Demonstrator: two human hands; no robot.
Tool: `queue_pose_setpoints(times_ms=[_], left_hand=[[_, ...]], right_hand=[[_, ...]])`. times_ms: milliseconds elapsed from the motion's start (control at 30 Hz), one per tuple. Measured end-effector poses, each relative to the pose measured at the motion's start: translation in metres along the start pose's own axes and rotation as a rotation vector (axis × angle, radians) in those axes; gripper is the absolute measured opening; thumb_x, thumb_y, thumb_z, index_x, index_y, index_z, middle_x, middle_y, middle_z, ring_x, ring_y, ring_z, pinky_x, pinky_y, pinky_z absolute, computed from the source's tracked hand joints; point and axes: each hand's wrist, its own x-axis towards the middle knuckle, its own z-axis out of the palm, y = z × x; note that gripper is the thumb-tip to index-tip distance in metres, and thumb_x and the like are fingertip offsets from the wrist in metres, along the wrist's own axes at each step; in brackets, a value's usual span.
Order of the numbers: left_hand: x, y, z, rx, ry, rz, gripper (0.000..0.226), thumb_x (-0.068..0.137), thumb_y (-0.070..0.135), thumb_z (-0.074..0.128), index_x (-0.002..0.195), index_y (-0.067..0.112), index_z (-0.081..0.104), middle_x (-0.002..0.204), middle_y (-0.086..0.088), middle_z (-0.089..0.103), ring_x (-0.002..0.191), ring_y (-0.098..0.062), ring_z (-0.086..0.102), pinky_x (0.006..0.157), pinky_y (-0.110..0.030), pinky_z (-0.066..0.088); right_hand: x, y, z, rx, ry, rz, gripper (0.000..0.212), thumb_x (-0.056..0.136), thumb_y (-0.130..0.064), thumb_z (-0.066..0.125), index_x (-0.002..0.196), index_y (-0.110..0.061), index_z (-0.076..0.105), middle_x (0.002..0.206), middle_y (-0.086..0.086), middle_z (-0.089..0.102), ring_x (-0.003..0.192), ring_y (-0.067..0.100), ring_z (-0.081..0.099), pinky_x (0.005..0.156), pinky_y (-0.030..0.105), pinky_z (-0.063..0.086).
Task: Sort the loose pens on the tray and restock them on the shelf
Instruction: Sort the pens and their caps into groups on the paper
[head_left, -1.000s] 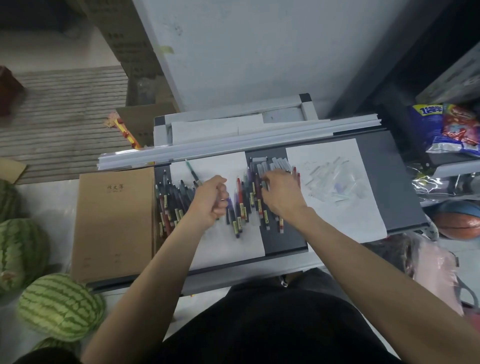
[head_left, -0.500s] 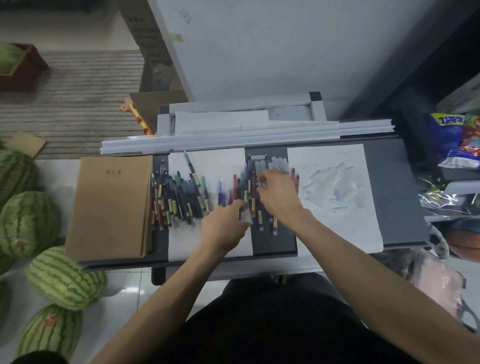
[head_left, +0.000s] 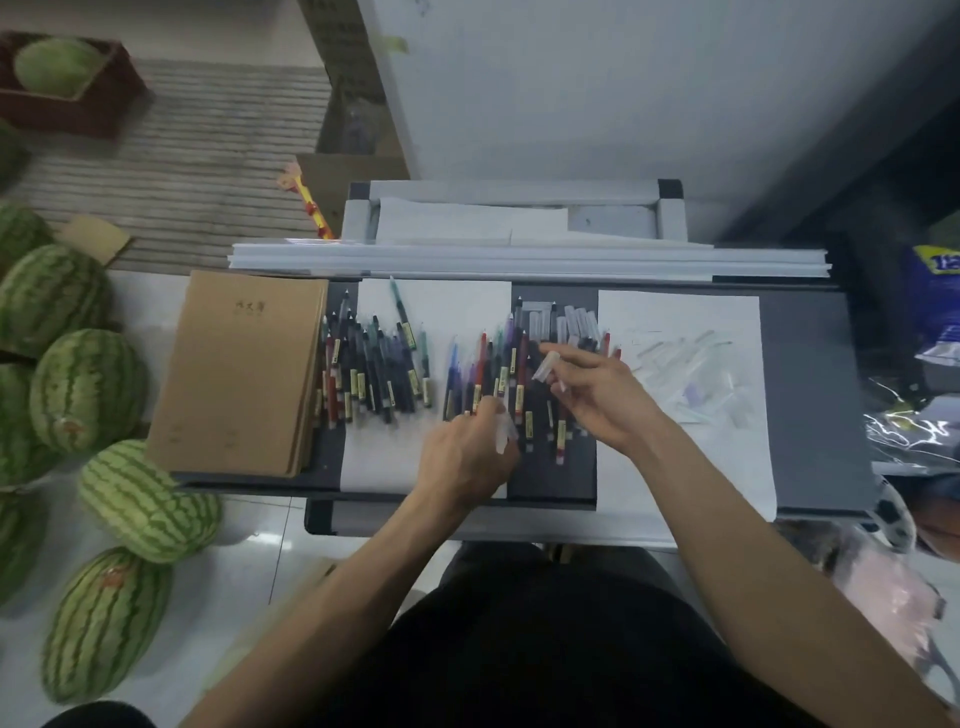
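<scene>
Since everything sits on one long dark grey tray (head_left: 810, 395), that goes first: flat, matte, rectangular. Off its left edge, on the glossy floor (head_left: 249, 545), I count at least seven striped green watermelons (head_left: 85, 389). One stack of brown kraft-paper notebooks (head_left: 244, 374) covers the tray's left end. Two white paper sheets (head_left: 431, 306) lie across it, one mid-tray, one toward the right edge.

Left hand (head_left: 467, 457), near the front edge, has its fingers curled round a clear piece (head_left: 501, 434), too blurry to name. Right hand (head_left: 597, 395) pinches one clear plastic cap (head_left: 545, 366) between thumb and forefinger, other fingers loosely spread.

Pens (head_left: 374, 369) lie in two bunches, too many to count: slim dark ones beside the notebooks, and red, blue and purple ones mid-tray by both hands. A heap of loose caps (head_left: 691, 384) sits on the right sheet.
</scene>
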Motion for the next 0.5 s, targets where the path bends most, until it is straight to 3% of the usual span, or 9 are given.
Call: queue_pose_setpoints(times_ms=[133,200,333,500], left_hand=[[-0.006,0.002,0.004,-0.046,0.039,-0.046,0.031,0.098,0.044,0.057,0.119,0.022,0.049,0.071,0.009,0.055,0.064,-0.022,0.055,0.062,-0.033,0.042],[-0.005,0.000,0.005,-0.033,0.034,-0.045,0.034,0.099,0.051,0.056,0.115,0.022,0.050,0.071,0.007,0.057,0.065,-0.023,0.057,0.062,-0.034,0.043],[0.000,-0.006,0.004,-0.001,-0.007,-0.024,0.037,0.101,0.059,0.053,0.107,0.022,0.054,0.079,0.003,0.066,0.074,-0.025,0.065,0.068,-0.039,0.052],[0.006,-0.009,0.003,-0.013,-0.012,0.026,0.035,0.101,0.056,0.054,0.117,0.026,0.048,0.077,0.004,0.067,0.067,-0.023,0.064,0.064,-0.040,0.056]], right_hand=[[-0.008,0.002,-0.005,0.460,-0.096,0.173,0.033,0.096,0.002,0.057,0.129,0.001,0.062,0.090,0.009,0.061,0.069,0.015,0.055,0.064,0.023,0.047],[-0.009,0.005,-0.006,0.528,-0.135,0.205,0.019,0.097,-0.003,0.052,0.113,-0.003,0.062,0.088,0.009,0.055,0.062,0.015,0.046,0.059,0.022,0.037],[-0.012,0.005,-0.010,0.466,-0.171,0.255,0.019,0.099,-0.019,0.044,0.084,-0.014,0.053,0.076,-0.001,0.047,0.056,0.012,0.038,0.046,0.020,0.028],[-0.011,-0.002,-0.021,0.200,0.077,0.191,0.035,0.107,-0.033,0.051,0.076,-0.017,0.052,0.065,-0.004,0.043,0.048,0.008,0.033,0.040,0.016,0.021]])
